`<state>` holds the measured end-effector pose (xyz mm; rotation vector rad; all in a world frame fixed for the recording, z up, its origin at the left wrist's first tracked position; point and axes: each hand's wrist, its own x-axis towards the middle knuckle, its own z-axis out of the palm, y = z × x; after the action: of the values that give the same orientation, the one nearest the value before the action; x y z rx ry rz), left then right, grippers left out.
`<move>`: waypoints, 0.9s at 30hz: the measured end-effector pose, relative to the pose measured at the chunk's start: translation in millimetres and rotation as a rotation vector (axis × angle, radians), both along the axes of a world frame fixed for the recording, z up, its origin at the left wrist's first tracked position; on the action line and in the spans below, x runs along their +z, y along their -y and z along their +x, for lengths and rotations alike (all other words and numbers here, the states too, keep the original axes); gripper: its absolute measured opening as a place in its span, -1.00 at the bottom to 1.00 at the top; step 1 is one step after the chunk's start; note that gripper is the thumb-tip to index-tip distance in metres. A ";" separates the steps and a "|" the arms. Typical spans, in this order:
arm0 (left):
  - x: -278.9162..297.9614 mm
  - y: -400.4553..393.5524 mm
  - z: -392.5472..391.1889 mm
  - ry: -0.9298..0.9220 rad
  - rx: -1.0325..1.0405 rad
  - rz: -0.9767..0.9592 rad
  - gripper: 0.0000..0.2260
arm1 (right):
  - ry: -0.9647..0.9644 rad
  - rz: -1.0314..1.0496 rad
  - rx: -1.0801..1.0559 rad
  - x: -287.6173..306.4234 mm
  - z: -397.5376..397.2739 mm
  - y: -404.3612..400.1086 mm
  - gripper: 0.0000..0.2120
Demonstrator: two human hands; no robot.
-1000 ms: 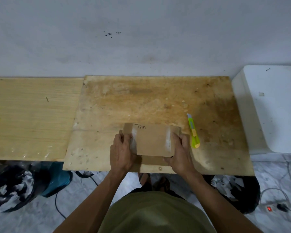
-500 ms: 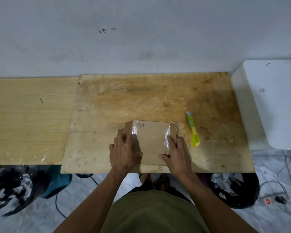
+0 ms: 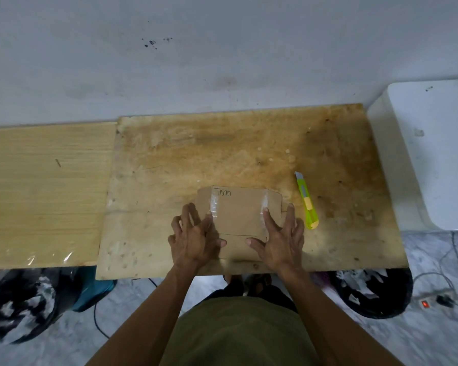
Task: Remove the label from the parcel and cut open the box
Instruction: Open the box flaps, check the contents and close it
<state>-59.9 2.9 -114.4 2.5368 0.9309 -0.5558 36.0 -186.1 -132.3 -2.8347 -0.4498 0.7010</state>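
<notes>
I am resting both hands on the cardboard box [image 3: 238, 220], which is lying near the front edge of the stained plywood board [image 3: 222, 154], its top facing me with a handwritten word at its far left corner. My left hand [image 3: 193, 240] is spreading its fingers wide over the box's left side, the fingertips lying along the strip of clear tape [image 3: 214, 207] there, the thumb pointing inward across the near part of the top. My right hand [image 3: 280, 240] is doing the same on the right side, fingers straight and fanned, the forefinger touching the other tape strip, the thumb reaching toward the left thumb without meeting it. Neither hand is curling round anything; both are lying flat and open against the cardboard. The green and yellow utility knife [image 3: 306, 202] is lying untouched on the board just right of the box, beyond my right fingertips.
</notes>
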 end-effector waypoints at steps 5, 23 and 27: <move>3.7 4.1 9.4 0.060 0.180 -0.032 -0.34 | 0.036 0.118 -0.126 2.5 -6.8 -5.2 -0.20; 12.4 50.5 28.0 0.221 0.089 0.125 -0.23 | 0.303 0.343 -0.149 27.6 -28.4 -27.2 -0.15; 9.0 44.9 26.7 0.246 0.067 0.124 -0.15 | 0.176 0.495 -0.253 38.4 -26.6 -33.9 -0.23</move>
<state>-33.2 -42.0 -105.4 2.5958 0.9806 -0.1650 9.4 -152.3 -93.9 -2.4262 -0.2385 0.2469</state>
